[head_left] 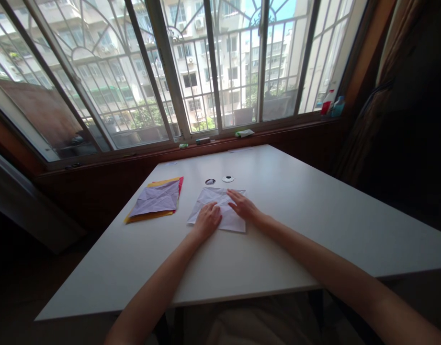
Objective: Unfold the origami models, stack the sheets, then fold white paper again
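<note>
Close to the left edge of the counter, toward its back left corner, lay a creased purple sheet, with yellow paper and red paper showing beneath it. To the right, well in from the front edge, the left hand rested on the left part of a pale folded paper; its fingers were bent and close together, and whether they pinched the paper could not be told. The paper lay flat near the middle of the counter, its far edge just short of two round holes: a left hole with something pale inside and a right hole with a light rim. The right hand lay over the paper's right part, fingers stretched out and slightly apart. Beyond the counter's back edge, a green and white packet sat on the windowsill.
</note>
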### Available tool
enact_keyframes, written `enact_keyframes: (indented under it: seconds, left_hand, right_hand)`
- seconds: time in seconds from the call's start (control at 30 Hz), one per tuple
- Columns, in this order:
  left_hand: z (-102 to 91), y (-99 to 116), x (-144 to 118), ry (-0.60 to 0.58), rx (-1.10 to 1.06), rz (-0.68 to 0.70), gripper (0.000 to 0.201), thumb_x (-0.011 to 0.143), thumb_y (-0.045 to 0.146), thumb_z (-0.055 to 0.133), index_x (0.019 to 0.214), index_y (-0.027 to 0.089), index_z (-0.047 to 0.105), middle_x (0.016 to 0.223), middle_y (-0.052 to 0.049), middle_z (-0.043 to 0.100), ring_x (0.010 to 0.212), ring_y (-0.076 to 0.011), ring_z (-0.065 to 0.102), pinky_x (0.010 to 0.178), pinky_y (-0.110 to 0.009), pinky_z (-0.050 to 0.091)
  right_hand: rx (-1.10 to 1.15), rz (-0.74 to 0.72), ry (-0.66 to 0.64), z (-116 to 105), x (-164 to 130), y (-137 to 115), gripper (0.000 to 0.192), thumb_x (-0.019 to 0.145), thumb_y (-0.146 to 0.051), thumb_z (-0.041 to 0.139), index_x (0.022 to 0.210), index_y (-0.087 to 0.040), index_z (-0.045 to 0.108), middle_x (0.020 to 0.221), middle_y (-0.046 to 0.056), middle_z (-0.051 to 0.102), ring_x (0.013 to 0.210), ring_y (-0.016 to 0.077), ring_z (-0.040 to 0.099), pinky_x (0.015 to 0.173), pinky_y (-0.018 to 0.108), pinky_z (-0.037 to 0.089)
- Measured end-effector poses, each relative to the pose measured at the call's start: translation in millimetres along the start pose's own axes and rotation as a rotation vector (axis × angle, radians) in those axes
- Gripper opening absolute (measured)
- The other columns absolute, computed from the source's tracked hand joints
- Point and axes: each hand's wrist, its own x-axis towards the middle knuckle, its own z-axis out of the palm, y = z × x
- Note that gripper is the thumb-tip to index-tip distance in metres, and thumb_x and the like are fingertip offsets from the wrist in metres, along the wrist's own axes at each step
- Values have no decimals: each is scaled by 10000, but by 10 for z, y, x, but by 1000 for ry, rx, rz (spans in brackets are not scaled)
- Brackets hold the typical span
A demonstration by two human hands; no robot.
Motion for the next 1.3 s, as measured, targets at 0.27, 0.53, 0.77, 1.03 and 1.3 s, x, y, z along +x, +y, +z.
enact_keyframes:
  seconds: [0.27,0.53,0.77,1.03,1.3]
  left_hand:
    - [95,-334,23,-198,20,-235,604,870,532,201,1348,175,297,1443,-95,246,1333,-241,199,1063,-416,205]
    - [-54,-368,-20,-32,163,-238,523,863,534,264,1149,194,539,1211,-108,542,1134,-239,472,945,-367,335]
    - [-184,-151,-23,72,136,-205,541,899,454,211,830,173,668,846,-102,637,841,-210,583,827,-341,396]
    - [4,-126,-24,-101,-49,-133,509,852,471,364,1254,168,438,1371,-103,388,1287,-272,299,1034,-427,270]
    - [49,-69,24,-97,-245,121,419,880,393,328,1221,187,462,1341,-55,439,1264,-163,353,1057,-311,270]
  right_hand:
    - [-56,121,-326,46,-11,107,698,841,-582,251,1356,-115,317,1437,112,260,1329,228,215,1072,386,194]
    - [-164,449,-191,-126,-46,511,644,849,-504,302,1345,-94,311,1426,139,283,1321,254,225,1053,454,176]
    - [-111,371,309,-209,-39,330,462,860,-281,344,1283,-107,405,1342,140,422,1263,238,341,1026,421,258]
    - [41,-37,112,-117,-2,-205,438,893,-305,310,1277,-130,425,1373,112,390,1286,201,316,1056,401,254]
    - [99,-119,-255,83,-30,-90,484,891,-381,284,1290,-144,422,1345,100,432,1262,203,361,1050,389,278]
